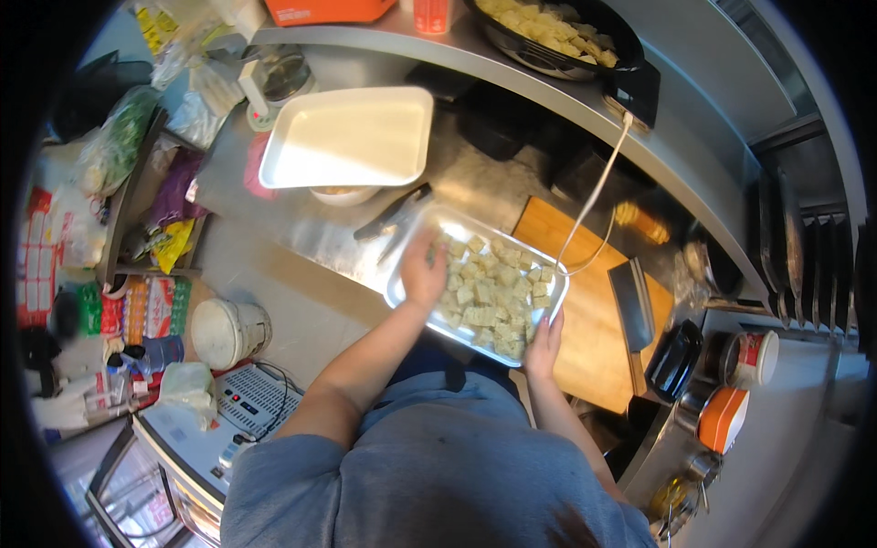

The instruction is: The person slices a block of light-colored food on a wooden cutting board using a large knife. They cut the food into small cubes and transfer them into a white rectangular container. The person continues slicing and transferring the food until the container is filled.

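A shallow metal tray (556, 301) full of pale, speckled food cubes (486, 288) is in front of my body, at the counter's near edge. My right hand (543, 348) grips its right rim, with the fingers along the outside. My left hand (423, 268) reaches over the left side, its fingers at the cubes. Those fingertips are blurred, so whether they hold a cube does not show. Under the tray's right side lies a wooden cutting board (589, 329), and a cleaver (632, 301) rests on the board's right part.
Behind the metal tray, a white tray (349, 130) sits over a bowl (346, 196). A dark-handled tool (394, 212) lies nearby. From the shelf (548, 82), a white cable (597, 185) hangs across the board. A white bucket (229, 332) stands on the floor at left.
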Demonstrator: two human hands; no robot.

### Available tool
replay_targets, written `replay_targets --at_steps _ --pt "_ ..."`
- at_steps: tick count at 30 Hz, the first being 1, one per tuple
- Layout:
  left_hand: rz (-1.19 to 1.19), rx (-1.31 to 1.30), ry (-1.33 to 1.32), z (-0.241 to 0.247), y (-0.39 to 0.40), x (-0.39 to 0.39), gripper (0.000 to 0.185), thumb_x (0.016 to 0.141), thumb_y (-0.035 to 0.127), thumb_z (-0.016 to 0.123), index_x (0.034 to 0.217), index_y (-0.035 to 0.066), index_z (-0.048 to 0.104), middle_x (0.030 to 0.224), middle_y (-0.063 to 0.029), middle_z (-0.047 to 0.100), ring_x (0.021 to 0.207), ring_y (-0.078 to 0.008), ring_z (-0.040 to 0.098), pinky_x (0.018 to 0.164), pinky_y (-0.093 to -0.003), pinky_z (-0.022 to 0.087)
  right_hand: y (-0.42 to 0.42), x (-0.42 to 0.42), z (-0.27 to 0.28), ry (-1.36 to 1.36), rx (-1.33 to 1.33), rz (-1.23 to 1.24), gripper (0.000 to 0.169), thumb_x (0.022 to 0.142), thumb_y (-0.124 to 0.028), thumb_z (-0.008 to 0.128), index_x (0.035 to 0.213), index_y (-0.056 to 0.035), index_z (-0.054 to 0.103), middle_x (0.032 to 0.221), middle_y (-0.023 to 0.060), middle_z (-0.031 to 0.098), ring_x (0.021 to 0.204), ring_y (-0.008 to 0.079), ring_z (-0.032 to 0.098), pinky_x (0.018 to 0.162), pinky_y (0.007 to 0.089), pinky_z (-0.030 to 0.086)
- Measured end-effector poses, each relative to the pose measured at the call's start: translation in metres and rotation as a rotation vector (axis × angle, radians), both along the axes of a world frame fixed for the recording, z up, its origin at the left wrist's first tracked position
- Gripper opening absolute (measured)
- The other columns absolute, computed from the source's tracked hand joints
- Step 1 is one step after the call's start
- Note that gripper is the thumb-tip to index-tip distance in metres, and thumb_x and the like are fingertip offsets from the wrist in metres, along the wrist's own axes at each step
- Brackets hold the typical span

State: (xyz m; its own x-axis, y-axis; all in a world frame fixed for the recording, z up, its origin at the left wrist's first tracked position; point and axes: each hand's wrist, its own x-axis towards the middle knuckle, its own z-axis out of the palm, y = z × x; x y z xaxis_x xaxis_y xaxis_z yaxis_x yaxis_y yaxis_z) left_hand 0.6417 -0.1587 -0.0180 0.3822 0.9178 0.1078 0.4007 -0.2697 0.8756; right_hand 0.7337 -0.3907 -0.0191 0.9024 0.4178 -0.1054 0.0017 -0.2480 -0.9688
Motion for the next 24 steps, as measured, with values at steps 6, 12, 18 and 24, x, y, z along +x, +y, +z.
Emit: replay_targets --at_steps 6,12,18,24 --pt "-0.245 -0.063 -0.121 0.0 -0.019 0.029 0.024 0.089 0.014 0.063 0.11 0.002 0.066 0.119 -0.0182 0.063 0.112 -0.0345 0.058 0.098 -0.038 0.045 0.003 -0.005 0.001 0.018 -0.007 -0.085 0.049 0.104 -0.023 0.034 0.145 0.0037 0.033 0.142 0.0191 0.044 0.131 0.0275 0.041 0.11 0.0352 0.03" --pt "-0.455 -0.042 -0.108 0.012 -0.055 0.049 0.028 0.089 0.016 0.063 0.114 0.006 0.066 0.122 -0.015 0.062 0.116 -0.0348 0.055 0.098 -0.0406 0.045 0.006 -0.005 -0.001 -0.051 -0.054 -0.109 0.053 0.104 -0.027 0.033 0.147 0.004 0.03 0.146 0.0198 0.039 0.134 0.0284 0.038 0.112 0.0353 0.027" --pt "-0.526 0.118 0.034 0.031 -0.029 0.026 0.03 0.092 0.016 0.058 0.119 0.007 0.065 0.13 -0.0153 0.059 0.127 -0.038 0.047 0.108 -0.0439 0.035 0.007 -0.003 -0.001 -0.097 -0.064 -0.092 0.057 0.105 -0.032 0.032 0.148 0.0043 0.027 0.151 0.0205 0.034 0.138 0.0292 0.034 0.114 0.0354 0.025" --pt "-0.213 -0.021 0.017 0.011 0.0 -0.028 0.036 0.089 0.016 0.059 0.125 0.009 0.063 0.134 -0.0163 0.057 0.131 -0.0347 0.044 0.114 -0.0456 0.025 0.013 -0.008 0.013 -0.074 -0.031 -0.079 0.056 0.104 -0.027 0.032 0.149 0.0055 0.024 0.152 0.022 0.032 0.141 0.0308 0.031 0.115 0.0357 0.022"
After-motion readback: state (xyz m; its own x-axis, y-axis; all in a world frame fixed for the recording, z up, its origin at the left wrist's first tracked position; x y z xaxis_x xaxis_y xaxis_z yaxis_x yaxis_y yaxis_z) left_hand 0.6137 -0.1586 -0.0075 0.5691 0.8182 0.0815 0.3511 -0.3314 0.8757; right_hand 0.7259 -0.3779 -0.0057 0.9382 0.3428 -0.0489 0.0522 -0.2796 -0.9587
